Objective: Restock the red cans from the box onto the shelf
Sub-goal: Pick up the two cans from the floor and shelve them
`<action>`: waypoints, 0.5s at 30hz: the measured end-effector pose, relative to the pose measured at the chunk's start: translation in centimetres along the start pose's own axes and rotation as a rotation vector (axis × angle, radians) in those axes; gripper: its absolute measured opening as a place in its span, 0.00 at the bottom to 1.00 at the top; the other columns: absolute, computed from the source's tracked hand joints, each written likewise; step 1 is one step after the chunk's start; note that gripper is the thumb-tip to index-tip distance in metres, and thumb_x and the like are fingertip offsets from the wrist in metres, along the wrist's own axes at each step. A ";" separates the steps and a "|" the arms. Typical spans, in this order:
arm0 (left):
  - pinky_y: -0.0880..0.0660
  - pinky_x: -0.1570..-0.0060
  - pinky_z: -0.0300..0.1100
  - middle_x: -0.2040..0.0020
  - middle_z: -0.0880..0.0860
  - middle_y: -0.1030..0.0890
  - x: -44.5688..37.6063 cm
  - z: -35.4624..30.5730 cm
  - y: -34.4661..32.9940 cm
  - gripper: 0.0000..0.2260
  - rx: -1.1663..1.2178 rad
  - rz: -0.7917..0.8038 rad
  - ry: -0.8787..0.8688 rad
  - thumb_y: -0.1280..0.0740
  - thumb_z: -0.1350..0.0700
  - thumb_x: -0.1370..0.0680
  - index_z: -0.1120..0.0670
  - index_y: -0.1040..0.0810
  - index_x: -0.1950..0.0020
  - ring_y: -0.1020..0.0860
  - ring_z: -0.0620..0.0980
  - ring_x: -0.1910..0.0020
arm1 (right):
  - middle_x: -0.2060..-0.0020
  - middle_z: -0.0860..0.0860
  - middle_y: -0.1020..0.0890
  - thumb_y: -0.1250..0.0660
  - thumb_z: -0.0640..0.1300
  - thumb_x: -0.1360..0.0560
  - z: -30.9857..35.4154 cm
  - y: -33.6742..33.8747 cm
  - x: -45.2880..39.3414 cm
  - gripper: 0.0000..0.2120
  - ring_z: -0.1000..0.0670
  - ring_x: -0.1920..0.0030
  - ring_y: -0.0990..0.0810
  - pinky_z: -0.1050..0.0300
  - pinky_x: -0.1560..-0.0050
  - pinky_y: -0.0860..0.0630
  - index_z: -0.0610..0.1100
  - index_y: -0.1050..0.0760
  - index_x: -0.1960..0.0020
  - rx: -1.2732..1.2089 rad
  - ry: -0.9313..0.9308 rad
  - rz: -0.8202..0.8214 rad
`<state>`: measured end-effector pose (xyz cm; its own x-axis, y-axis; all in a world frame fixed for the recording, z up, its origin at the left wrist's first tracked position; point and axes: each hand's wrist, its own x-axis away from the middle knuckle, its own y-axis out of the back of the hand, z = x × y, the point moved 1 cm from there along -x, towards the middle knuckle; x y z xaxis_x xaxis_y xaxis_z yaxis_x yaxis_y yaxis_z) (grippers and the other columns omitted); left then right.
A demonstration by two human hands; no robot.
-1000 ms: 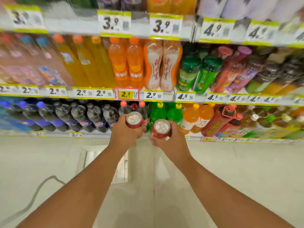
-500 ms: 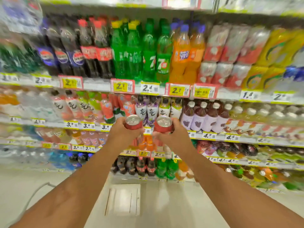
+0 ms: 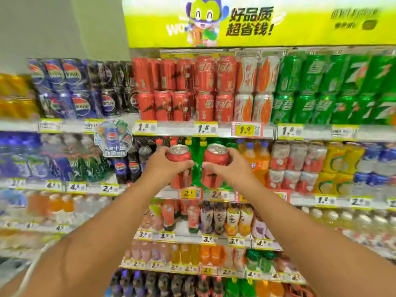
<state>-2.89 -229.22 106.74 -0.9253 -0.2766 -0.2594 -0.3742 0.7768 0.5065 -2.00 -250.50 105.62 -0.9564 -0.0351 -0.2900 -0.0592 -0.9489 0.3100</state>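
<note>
Two bare forearms reach forward from the lower corners. The left hand (image 3: 165, 165) is wrapped around a red aluminium can with a silver lid (image 3: 179, 155), fingers curled round its body; the right hand (image 3: 230, 168) grips a second red aluminium can (image 3: 216, 156) the same way. Both cans are upright, side by side and a little apart, held in the air in front of the row of green plastic bottles (image 3: 198, 166). Beyond and above them, the top white metal shelf (image 3: 177, 127) with yellow price tags carries two stacked tiers of red cans (image 3: 182, 88), with dark blue cans (image 3: 70, 91) to their left and green cans (image 3: 321, 88) to their right. A lime-yellow banner with a cartoon mascot (image 3: 257, 22) tops the unit.
</note>
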 end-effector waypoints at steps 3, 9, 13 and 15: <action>0.22 0.55 0.44 0.52 0.43 0.20 -2.3 -2.4 2.9 0.30 0.027 0.005 -0.027 0.22 0.34 0.42 0.44 0.24 0.45 0.20 0.44 0.54 | 0.56 0.60 0.17 0.20 0.62 0.42 3.3 -0.1 -1.6 0.26 0.64 0.59 0.19 0.64 0.59 0.24 0.56 0.24 0.48 -0.004 0.025 -0.015; 0.26 0.62 0.38 0.52 0.41 0.19 -6.6 -6.9 6.0 0.28 0.080 -0.001 -0.095 0.22 0.34 0.42 0.44 0.21 0.47 0.20 0.41 0.55 | 0.56 0.63 0.18 0.21 0.64 0.42 8.1 0.1 -5.6 0.24 0.64 0.58 0.20 0.66 0.61 0.27 0.58 0.25 0.51 0.017 0.083 -0.016; 0.20 0.59 0.41 0.54 0.41 0.17 -9.6 -9.0 7.1 0.29 0.089 -0.029 -0.086 0.22 0.32 0.46 0.44 0.19 0.51 0.19 0.42 0.56 | 0.52 0.61 0.17 0.21 0.66 0.43 10.2 -0.1 -9.4 0.32 0.60 0.53 0.19 0.63 0.57 0.23 0.55 0.23 0.45 0.010 0.134 0.006; 0.18 0.58 0.45 0.53 0.44 0.17 -11.1 -10.0 7.8 0.27 0.097 -0.049 -0.069 0.21 0.33 0.44 0.46 0.19 0.52 0.18 0.45 0.55 | 0.52 0.61 0.18 0.21 0.67 0.43 11.3 -0.2 -11.3 0.31 0.58 0.52 0.19 0.59 0.54 0.22 0.55 0.24 0.46 0.016 0.141 0.028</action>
<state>3.90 -225.75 121.74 -0.8983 -0.2786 -0.3398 -0.4083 0.8152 0.4109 5.57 -246.39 119.05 -0.9080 -0.1068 -0.4052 -0.0385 -0.9417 0.3343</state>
